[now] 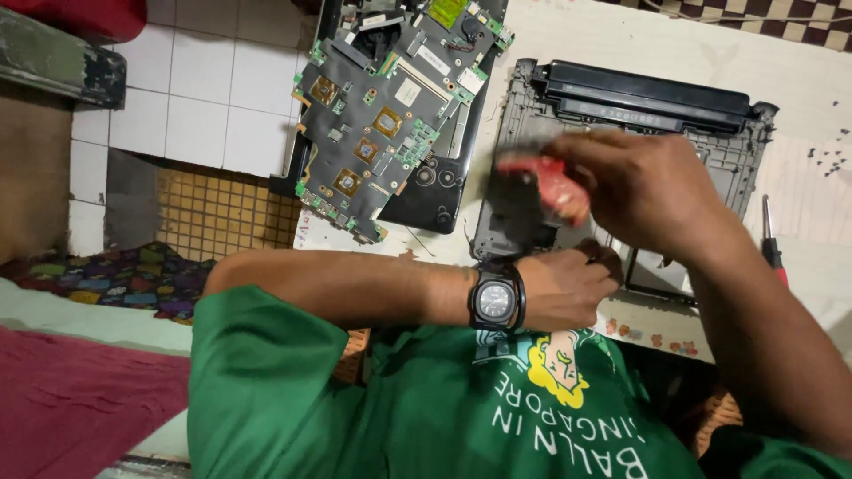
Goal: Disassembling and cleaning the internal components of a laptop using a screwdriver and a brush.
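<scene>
**Right hand closed on red tool over grey laptop chassis, left hand steadying the near edge**

Right hand (652,191) is wrapped around a red-handled tool (546,186), fingers closed on it; handle is motion-blurred, so tip and exact tool type can't be read. It sits over the left-centre of the grey laptop chassis (710,155), which lies open-side up on the pale work surface (621,40). Left hand (564,288), black wristwatch (495,300) on the wrist, rests at the chassis's near edge with fingers curled and pressed together; whether it pinches anything small there I cannot tell. Judged from the pose, it braces the shell so it doesn't slide under the working hand.

A long black battery strip (648,93) runs along the chassis's far edge. Just left of the chassis, a bare motherboard (377,115) lies tilted across a black laptop shell (435,191), set aside but within reach. A red-handled screwdriver (770,235) lies on the surface to the right of the chassis, apart from both hands. Small dark specks, probably screws (825,160), are scattered further right, kept away from the chassis. Person wears a green shirt (355,399); white tiled floor (213,80) shows at upper left.
</scene>
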